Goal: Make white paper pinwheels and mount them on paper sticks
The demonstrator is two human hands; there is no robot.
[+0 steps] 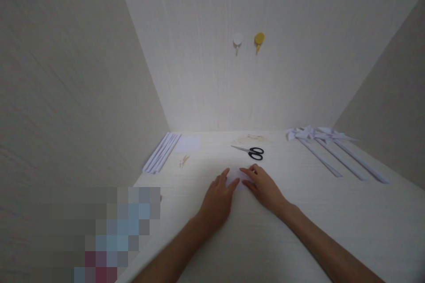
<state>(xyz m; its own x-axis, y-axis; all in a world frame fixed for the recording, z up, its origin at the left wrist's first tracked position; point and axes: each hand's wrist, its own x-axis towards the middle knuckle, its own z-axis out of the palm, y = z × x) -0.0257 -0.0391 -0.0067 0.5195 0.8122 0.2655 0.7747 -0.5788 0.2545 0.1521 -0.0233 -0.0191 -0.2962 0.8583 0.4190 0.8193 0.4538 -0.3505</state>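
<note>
My left hand (pixel 217 199) lies flat on the white table (pixel 299 230), fingers stretched forward. My right hand (pixel 262 185) rests beside it, fingers extended and slightly curled at the tips. Both press on a small white sheet of paper (pixel 239 176) that barely stands out from the tabletop. Black-handled scissors (pixel 251 151) lie just beyond the fingertips, blades to the left.
Folded white paper strips (pixel 161 152) lie at the far left, beside a white paper square (pixel 187 143) and small wooden sticks (pixel 183 160). Three paper pinwheels on long stems (pixel 332 150) lie at the far right. Two hooks, white (pixel 237 40) and yellow (pixel 259 39), are on the back wall.
</note>
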